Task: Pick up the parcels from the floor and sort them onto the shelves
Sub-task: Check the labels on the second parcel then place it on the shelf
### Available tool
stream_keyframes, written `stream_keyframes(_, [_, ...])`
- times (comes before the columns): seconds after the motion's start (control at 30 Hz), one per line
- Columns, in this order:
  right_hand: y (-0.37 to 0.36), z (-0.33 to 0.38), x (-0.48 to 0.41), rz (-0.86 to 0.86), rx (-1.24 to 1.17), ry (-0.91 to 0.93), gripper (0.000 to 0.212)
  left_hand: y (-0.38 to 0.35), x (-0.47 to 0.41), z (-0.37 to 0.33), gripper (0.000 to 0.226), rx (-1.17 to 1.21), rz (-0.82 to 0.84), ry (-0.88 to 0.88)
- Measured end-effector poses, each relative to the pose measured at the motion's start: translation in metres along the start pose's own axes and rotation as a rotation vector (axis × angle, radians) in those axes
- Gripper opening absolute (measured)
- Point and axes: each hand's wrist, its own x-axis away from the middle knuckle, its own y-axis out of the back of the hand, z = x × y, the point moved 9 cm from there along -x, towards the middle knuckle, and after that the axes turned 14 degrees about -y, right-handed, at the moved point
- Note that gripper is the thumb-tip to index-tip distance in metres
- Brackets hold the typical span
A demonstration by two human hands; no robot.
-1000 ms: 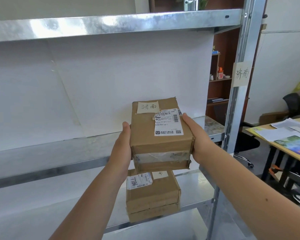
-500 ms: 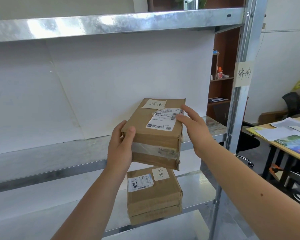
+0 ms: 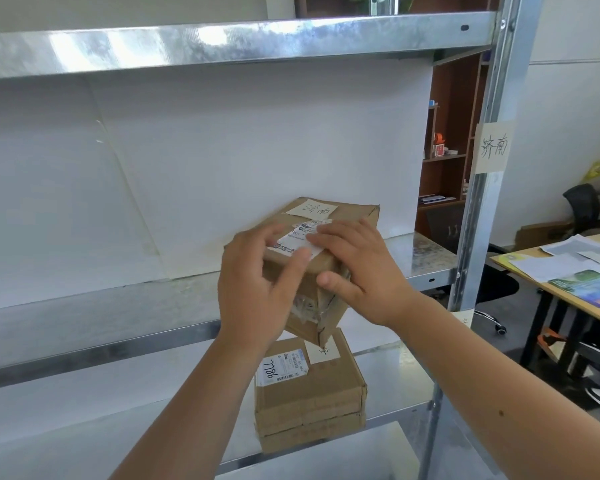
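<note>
A cardboard parcel point(image 3: 326, 244) is held at the centre of the frame, tilted, with its far edge over the middle shelf point(image 3: 118, 306) and its near corner hanging clear in front of it. A handwritten slip point(image 3: 311, 208) is seen on its top, matching the slip point(image 3: 493, 147) taped to the metal upright point(image 3: 478, 209) at right. The left hand point(image 3: 257, 289) is closed around the parcel's near left corner, thumb laid on the printed label point(image 3: 298, 239). The right hand point(image 3: 357, 271) is spread over the top and right side, thumb pressed to the front face.

The placing step is judged to be in hand: the parcel is not yet set down. Levelling and a push inward onto the middle shelf are called for next, then release.

A second parcel point(image 3: 309, 400) is seen on the lower shelf point(image 3: 395, 379), directly below. The shelving is of bright metal with a white backing sheet point(image 3: 222, 150). At the right of the frame a counter point(image 3: 568, 289) bearing papers, an office chair point(image 3: 582, 209) and a brown bookcase point(image 3: 451, 150) are noted.
</note>
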Motion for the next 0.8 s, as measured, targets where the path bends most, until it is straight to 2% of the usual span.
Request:
stream_keyframes(0.07, [0.001,0.008,-0.001,-0.054,0.036,0.022,0.077,-0.004,0.004,0.006,0.049,0.04,0.045,0.007])
stream_keyframes(0.2, [0.007,0.027,0.001,-0.168,0.114,0.08,0.059,0.008,0.006,0.028,0.064,0.108,0.026,0.027])
stream_keyframes(0.3, [0.012,0.035,0.003,-0.216,0.06,0.12,0.044,0.015,0.008,0.042,0.07,0.055,0.07,0.001])
stream_keyframes(0.37, [0.01,0.032,0.002,-0.226,-0.032,0.131,0.037,0.018,0.012,0.054,0.07,0.034,0.066,0.061])
stream_keyframes(0.47, [0.006,0.015,-0.002,-0.254,-0.137,0.07,0.036,0.022,0.016,0.066,0.058,0.056,0.014,0.154])
stream_keyframes(0.57, [0.003,-0.004,-0.007,-0.3,-0.022,-0.033,0.038,0.025,0.018,0.075,0.052,0.013,-0.004,0.184])
stream_keyframes(0.67, [0.001,-0.021,-0.004,-0.296,0.077,-0.177,0.048,0.026,0.02,0.082,0.062,-0.057,0.004,0.189])
stream_keyframes(0.8, [-0.01,-0.028,-0.001,-0.199,-0.004,-0.238,0.063,0.019,0.02,0.085,0.074,-0.119,0.074,0.144])
